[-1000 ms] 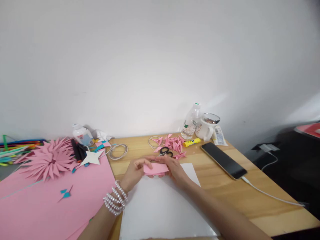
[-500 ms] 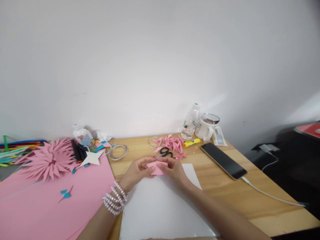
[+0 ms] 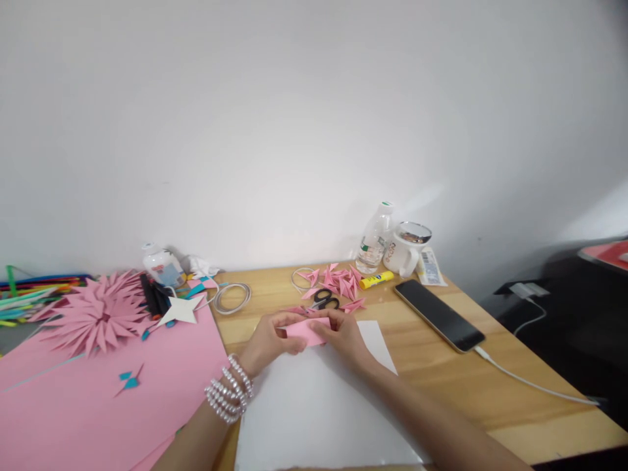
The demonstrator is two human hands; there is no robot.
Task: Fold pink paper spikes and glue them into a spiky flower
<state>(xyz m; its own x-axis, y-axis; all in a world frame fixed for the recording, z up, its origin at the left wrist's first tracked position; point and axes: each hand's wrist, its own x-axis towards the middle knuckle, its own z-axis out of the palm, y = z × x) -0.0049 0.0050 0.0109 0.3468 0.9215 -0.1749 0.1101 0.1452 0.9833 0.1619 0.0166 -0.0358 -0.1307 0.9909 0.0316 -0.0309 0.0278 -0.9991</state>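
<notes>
My left hand and my right hand meet over the wooden desk, both pinching a small pink paper piece between their fingertips. The paper is folded and held just above a white sheet lying in front of me. My left wrist wears a beaded bracelet. Just beyond my hands lie black-handled scissors and a cluster of folded pink paper points.
A large pink sheet covers the left, with a pink paper flower and a white paper star on it. A glue stick, water bottle, white mug, phone with cable and coiled wire lie around.
The pink paper has been folded smaller between my fingers; a second ago it was a wider flat strip. My hands have stayed in the same spot.
</notes>
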